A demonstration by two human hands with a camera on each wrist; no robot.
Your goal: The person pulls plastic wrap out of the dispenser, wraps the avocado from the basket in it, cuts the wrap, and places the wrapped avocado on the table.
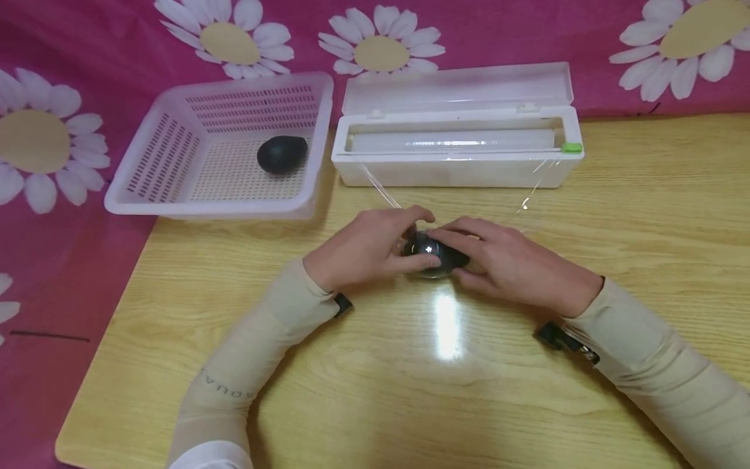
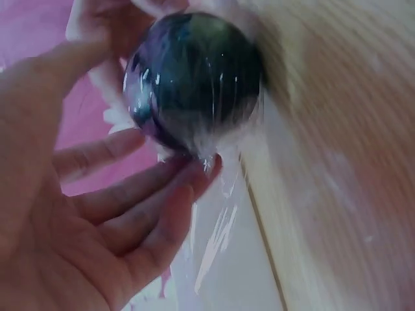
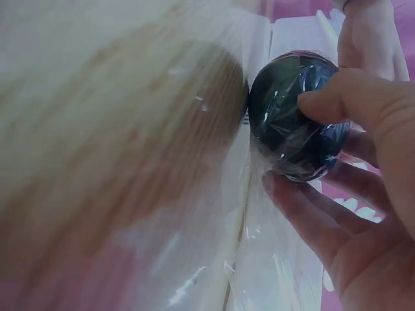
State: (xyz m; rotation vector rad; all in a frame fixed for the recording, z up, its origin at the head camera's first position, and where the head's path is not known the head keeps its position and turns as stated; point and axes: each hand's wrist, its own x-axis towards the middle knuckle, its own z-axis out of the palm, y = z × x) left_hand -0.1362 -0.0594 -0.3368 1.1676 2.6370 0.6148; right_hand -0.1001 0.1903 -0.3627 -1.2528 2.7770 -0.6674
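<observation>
A dark, rounded avocado is wrapped in shiny cling film just above or on the table. My left hand holds its left end, with the thumb along the near side and the fingers around the far side. On the other end, my right hand grips the avocado between thumb and fingers. The right wrist view shows creased film over the avocado under the thumb. Clear cling film runs from the hands back to a white dispenser box, whose lid is raised. Inside lies the film roll.
Left of the box stands a white plastic basket with another dark avocado in it. A green slider sits at the box's right front edge. Behind the wooden table hangs a pink flowered cloth.
</observation>
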